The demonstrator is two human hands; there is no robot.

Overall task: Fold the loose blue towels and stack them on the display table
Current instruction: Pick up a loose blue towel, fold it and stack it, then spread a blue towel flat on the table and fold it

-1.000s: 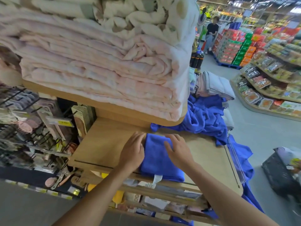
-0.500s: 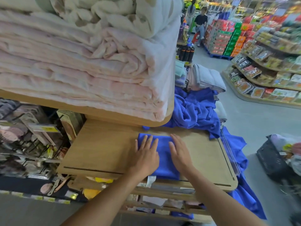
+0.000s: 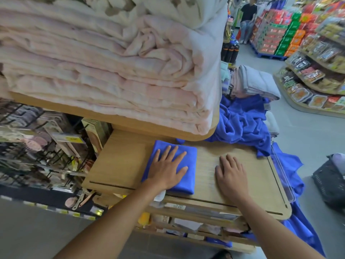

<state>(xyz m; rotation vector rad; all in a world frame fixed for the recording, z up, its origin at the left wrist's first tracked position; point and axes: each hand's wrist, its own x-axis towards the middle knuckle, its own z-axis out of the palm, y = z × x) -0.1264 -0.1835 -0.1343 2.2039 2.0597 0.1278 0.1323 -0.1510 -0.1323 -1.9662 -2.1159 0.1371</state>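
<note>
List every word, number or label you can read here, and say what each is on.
None reads clearly.
Yellow price tags on the wire rack at left: blurred.
White tag on the table's front edge, below the folded blue towel: dark marks, too small to read.
Red and green boxes in the aisle: print too small.
Packaged goods on the right shelves: unreadable.

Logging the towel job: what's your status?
Left hand flat on folded blue towel. Right hand open, on bare table. Loose blue towels heaped behind. Nothing blocking.
</note>
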